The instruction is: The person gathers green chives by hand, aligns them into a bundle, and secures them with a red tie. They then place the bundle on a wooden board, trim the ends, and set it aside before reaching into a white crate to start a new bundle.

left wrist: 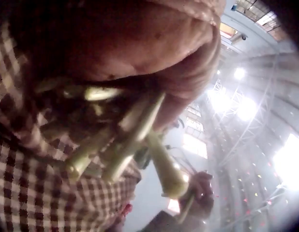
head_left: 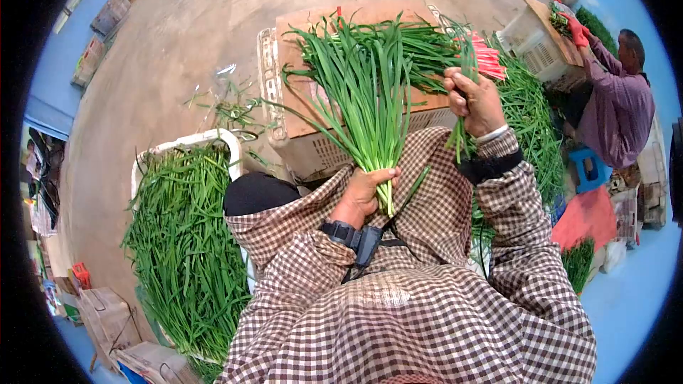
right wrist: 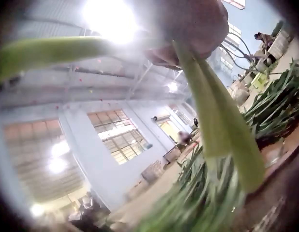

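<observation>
Low in front of the checked smock, my left hand (head_left: 364,193) grips a thick bunch of garlic chives (head_left: 373,110) round its pale stems. The green leaves fan upward and overlap the board in the head view. Cut stem ends (left wrist: 169,176) poke out below the palm in the left wrist view. To the right and higher, my right hand (head_left: 478,99) pinches a few loose chive leaves (head_left: 467,57), which hang above and below the fist. Close up in the right wrist view, these flat leaves (right wrist: 212,111) stick out from under the fingers.
More chives (head_left: 427,50) lie on a brown board (head_left: 299,124) over a plastic crate, beside pink-red strips (head_left: 488,57). A white tub (head_left: 231,144) heaped with chives stands at left. Another chive pile (head_left: 526,110) lies at right, near a blue stool (head_left: 589,171) and a seated person (head_left: 619,114).
</observation>
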Demonstrator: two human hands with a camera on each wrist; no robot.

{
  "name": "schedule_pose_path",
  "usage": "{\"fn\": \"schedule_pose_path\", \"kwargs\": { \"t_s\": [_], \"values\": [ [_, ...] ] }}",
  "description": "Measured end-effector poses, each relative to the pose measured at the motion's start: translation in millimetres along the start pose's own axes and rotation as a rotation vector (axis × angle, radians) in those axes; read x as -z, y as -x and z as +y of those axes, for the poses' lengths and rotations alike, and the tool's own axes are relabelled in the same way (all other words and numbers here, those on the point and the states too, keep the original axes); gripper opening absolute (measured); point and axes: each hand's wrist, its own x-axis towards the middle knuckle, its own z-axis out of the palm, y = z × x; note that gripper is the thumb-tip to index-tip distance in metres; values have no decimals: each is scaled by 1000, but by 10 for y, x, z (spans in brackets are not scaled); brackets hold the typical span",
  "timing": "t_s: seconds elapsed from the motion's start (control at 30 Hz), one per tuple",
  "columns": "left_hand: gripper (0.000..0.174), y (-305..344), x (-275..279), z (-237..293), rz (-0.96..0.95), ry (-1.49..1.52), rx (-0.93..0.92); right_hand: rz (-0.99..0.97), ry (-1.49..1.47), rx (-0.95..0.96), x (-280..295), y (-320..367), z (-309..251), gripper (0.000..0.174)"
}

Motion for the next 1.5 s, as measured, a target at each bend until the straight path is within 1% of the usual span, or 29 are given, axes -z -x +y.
{"fn": "schedule_pose_path", "kwargs": {
  "t_s": [0.1,0.17,0.2,0.23,0.27,0.3,0.33,0.37,0.4,0.43,0.47,0.5,0.53,0.57,0.63,0.73,0.8,0.83,0.87,0.93,0.97,1.1,1.17,1.23,1.3,1.37,1.4,1.47,1.5],
  "values": [
    [18,16,-29,13,46,-15,19,-33,-3,-34,-102,-32,99,12],
    [17,-21,6,-19,11,55,89,-29,109,-24,-58,-99,164,13],
    [21,-24,17,-58,-33,9,-12,-34,136,-58,-13,-140,180,19],
    [32,23,231,-170,-260,-527,-404,209,319,-131,-150,-90,92,31],
    [38,141,127,-46,-228,-506,-244,192,333,-179,-137,-136,112,39],
    [40,68,248,-153,-227,-436,-256,196,254,-191,0,-296,226,42],
    [31,133,283,-148,-268,-706,-592,240,184,-202,-224,-229,173,41],
    [20,6,293,-241,-160,-463,-472,-215,140,-172,667,-844,445,38],
    [9,-251,243,-342,-98,-193,-364,-277,239,-126,450,-818,367,32],
    [10,-555,257,-473,88,-109,-215,-282,262,-33,-29,-583,297,28],
    [10,-467,177,-316,64,-170,-124,-337,277,-47,-362,-485,251,27],
    [4,-328,182,-293,34,-242,-197,-382,305,-34,-851,-220,134,27],
    [2,-421,272,-345,-28,-221,-126,-423,314,-27,-1172,-146,126,27],
    [4,-479,370,-347,-91,-203,-52,-524,317,-42,-1466,-95,134,27],
    [2,-452,361,-299,-110,-230,-50,-698,326,-72,-2168,178,129,27],
    [4,-406,369,-256,-109,-293,-70,-943,326,-80,-3349,896,205,28],
    [6,-341,398,-252,-105,-327,-92,-1242,239,-188,-4188,1701,290,29],
    [8,-310,438,-224,-96,-335,-106,-1373,168,-162,-4574,2134,368,35],
    [9,-291,451,-242,-96,-355,-103,-1377,147,-257,-4843,2635,318,25],
    [12,-231,497,-239,-87,-361,-112,-1535,351,236,-5189,3052,447,49],
    [14,-204,547,-247,-76,-368,-123,-1551,350,239,-5161,3112,475,49],
    [20,-147,574,-224,-85,-396,-157,-1545,454,532,-4591,2949,383,50],
    [23,-119,574,-254,-94,-405,-166,-1592,501,379,-4144,2673,254,45],
    [25,-112,567,-250,-94,-415,-187,-1526,707,247,-3687,2351,82,33],
    [28,-97,553,-195,-92,-407,-256,-1325,722,158,-3171,2024,33,33],
    [31,-41,391,-129,-143,-441,-369,-1141,824,233,-2634,1679,-94,33],
    [33,45,280,-33,-195,-451,-451,-1012,844,228,-2374,1581,-167,32],
    [36,275,-22,210,-391,-355,-598,-827,862,224,-1896,1411,-302,28],
    [36,325,-192,303,-499,-136,-613,-708,844,222,-1656,1350,-316,26]
  ]
}}
